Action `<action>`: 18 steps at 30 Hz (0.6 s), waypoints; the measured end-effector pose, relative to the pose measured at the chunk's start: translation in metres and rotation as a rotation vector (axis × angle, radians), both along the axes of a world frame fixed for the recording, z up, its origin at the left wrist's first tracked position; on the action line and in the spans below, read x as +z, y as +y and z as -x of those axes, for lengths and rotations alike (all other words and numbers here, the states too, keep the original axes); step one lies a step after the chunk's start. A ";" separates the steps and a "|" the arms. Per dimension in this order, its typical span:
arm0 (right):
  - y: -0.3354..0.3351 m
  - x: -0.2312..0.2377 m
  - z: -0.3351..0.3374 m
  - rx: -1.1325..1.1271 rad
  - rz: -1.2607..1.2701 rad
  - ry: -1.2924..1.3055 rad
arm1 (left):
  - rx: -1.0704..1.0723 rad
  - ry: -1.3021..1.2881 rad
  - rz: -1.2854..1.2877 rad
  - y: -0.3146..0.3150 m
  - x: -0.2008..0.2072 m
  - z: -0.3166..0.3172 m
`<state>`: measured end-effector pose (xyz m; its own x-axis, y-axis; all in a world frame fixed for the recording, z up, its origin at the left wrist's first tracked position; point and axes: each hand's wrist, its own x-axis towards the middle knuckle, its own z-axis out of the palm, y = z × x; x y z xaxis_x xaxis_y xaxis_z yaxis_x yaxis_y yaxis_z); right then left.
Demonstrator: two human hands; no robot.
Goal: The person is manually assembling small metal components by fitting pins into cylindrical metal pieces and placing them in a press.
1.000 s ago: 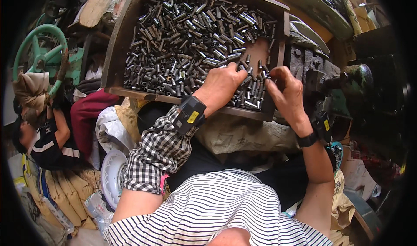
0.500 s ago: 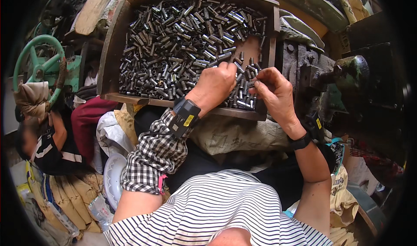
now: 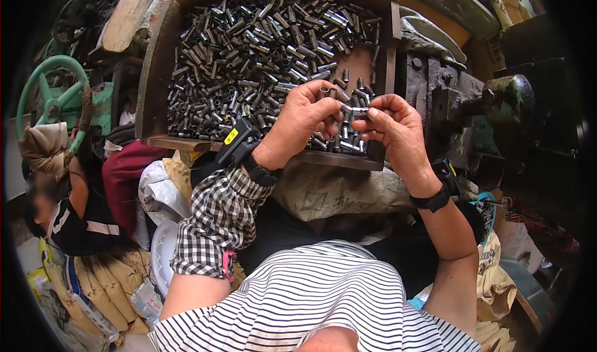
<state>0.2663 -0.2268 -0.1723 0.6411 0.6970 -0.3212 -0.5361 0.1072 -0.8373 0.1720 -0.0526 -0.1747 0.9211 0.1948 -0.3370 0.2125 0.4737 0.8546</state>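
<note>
Both hands have lifted off the heap since the earlier frames and now meet just above the near right corner of the shallow brown wooden tray (image 3: 155,72); the left hand (image 3: 305,119) has its fingers curled shut around several short dark metal tubes (image 3: 324,92), 1 of them standing up between thumb and forefinger; the right hand (image 3: 395,128) pinches 1 small silvery metal tube (image 3: 359,111) between thumb and fingertips, held level, its other end touching the left fingers; beneath them lies the heap of short grey metal tubes (image 3: 249,60) that fills most of the tray, thinning to bare wood at the right side near the hands; each wrist carries a black strap with a small black device; the left forearm wears a black-and-white checked sleeve (image 3: 217,224); the tray's near edge rests above a crumpled tan sack (image 3: 348,193) on the person's lap; to the right of the tray stands a dark, greasy iron machine (image 3: 497,103); at the far left sits a green metal handwheel (image 3: 53,97), with another person (image 3: 62,215) below it.
</note>
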 end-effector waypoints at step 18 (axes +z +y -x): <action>-0.002 -0.001 0.001 -0.013 -0.007 0.160 | -0.056 -0.026 -0.096 -0.010 0.008 0.006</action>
